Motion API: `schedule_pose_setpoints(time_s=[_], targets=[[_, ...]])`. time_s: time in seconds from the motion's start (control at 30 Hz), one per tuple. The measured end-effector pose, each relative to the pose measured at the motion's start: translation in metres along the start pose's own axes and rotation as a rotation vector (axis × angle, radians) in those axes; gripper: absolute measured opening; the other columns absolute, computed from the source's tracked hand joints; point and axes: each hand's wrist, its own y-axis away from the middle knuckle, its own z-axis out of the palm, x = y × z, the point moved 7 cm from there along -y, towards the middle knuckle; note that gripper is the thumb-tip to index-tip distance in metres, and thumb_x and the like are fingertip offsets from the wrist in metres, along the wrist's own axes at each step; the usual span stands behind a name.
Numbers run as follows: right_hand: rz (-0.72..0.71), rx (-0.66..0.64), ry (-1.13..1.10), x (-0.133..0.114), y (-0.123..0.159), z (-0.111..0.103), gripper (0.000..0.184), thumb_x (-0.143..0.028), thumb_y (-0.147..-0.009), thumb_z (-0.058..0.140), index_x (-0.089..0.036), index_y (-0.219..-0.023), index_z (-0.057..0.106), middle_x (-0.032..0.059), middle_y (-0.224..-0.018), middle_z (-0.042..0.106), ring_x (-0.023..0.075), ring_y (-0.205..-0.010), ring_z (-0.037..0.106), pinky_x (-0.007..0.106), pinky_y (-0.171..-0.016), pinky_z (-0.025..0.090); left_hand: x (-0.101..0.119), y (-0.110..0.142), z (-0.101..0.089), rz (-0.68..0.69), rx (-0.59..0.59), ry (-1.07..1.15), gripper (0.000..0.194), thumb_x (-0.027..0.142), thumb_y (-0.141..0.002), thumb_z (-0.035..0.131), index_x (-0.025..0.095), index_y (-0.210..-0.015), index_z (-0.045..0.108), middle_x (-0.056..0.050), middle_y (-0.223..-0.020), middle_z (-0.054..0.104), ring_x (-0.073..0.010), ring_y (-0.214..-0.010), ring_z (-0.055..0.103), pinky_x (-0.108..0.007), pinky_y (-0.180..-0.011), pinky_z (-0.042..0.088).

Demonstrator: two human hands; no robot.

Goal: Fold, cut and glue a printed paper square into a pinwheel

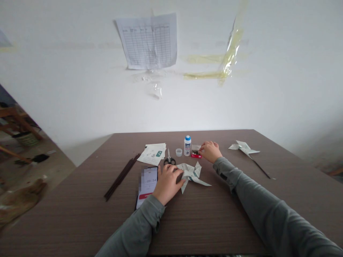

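Observation:
My left hand (pixel 168 182) rests on the brown table (pixel 214 221), its fingers curled over the left edge of a folded paper pinwheel (pixel 193 174). My right hand (pixel 210 150) reaches further back, with its fingers pinched at a small red box of pins (pixel 195 154) with a clear lid. What the fingertips hold is too small to see. A white glue bottle (pixel 187 145) with a blue cap stands just left of the box.
Scissors (pixel 169 159), a small clear cap (pixel 179 152) and printed paper sheets (pixel 153 153) lie behind my left hand. A phone (pixel 147 185) lies beside it, thin dark sticks (pixel 122 176) further left. A finished pinwheel on a stick (pixel 245 148) lies at right. A chart hangs on the wall (pixel 148 41).

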Motion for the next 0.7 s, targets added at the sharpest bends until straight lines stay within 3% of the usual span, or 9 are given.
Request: schedule_pose_setpoints(time_s=[0.3,0.53,0.7], targets=[[0.046,-0.005,0.04,-0.003,-0.004,0.003,0.019,-0.026,-0.109,0.088,-0.03,-0.101,0.104,0.0152,-0.135,0.094,0.0372,-0.138,0.077,0.052,-0.122,0.057,-0.001,0.001,-0.001,0.006,0.005,-0.001,0.028,0.031,-0.11,0.095,0.037,-0.137,0.1,-0.012,-0.147,0.094,-0.0473,-0.153,0.078,-0.086,-0.145,0.052],[0.071,0.007,0.012,-0.001,-0.006,0.005,0.02,-0.022,-0.107,0.087,-0.03,-0.098,0.103,0.0141,-0.134,0.095,0.0363,-0.136,0.078,0.05,-0.119,0.058,-0.004,0.001,-0.001,0.03,0.042,0.02,0.024,0.035,-0.11,0.095,0.039,-0.134,0.101,-0.011,-0.143,0.095,-0.0451,-0.15,0.08,-0.079,-0.145,0.056],[0.086,0.028,-0.044,0.007,-0.006,0.007,0.016,-0.026,-0.107,0.09,-0.031,-0.1,0.103,0.0127,-0.13,0.094,0.0366,-0.133,0.079,0.051,-0.115,0.06,-0.003,0.002,0.0,0.022,0.029,0.018,0.026,0.032,-0.111,0.094,0.037,-0.135,0.101,-0.012,-0.145,0.095,-0.0463,-0.152,0.08,-0.083,-0.146,0.054]])
